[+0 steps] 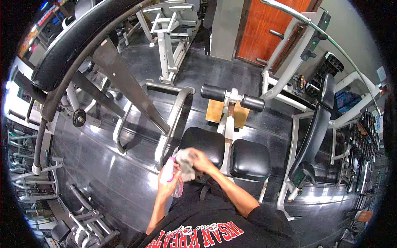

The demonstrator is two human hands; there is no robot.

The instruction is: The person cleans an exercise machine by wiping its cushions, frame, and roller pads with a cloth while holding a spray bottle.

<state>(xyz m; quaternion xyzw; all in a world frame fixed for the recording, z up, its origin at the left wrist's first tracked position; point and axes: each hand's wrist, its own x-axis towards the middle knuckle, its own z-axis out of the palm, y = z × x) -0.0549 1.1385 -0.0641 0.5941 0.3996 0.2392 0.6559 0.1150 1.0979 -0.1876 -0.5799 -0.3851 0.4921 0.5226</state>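
My left hand (169, 183) is closed around a spray bottle (168, 170) with a pink and white top and a clear pinkish body. In my right hand (198, 159) is a crumpled light grey cloth (185, 166), held right beside the bottle. Both hands are in front of my body, near the left black padded seat (203, 144) of a gym bench. The right padded seat (250, 158) lies past my right forearm. Beyond the seats, two black foam rollers (213, 92) sit on a white frame.
A machine with a long black pad (77, 43) and grey metal legs rises at the left. At the right stand a black backrest (311, 138) and a white frame (288, 68) with a curved bar. A wooden board (215, 110) lies under the rollers.
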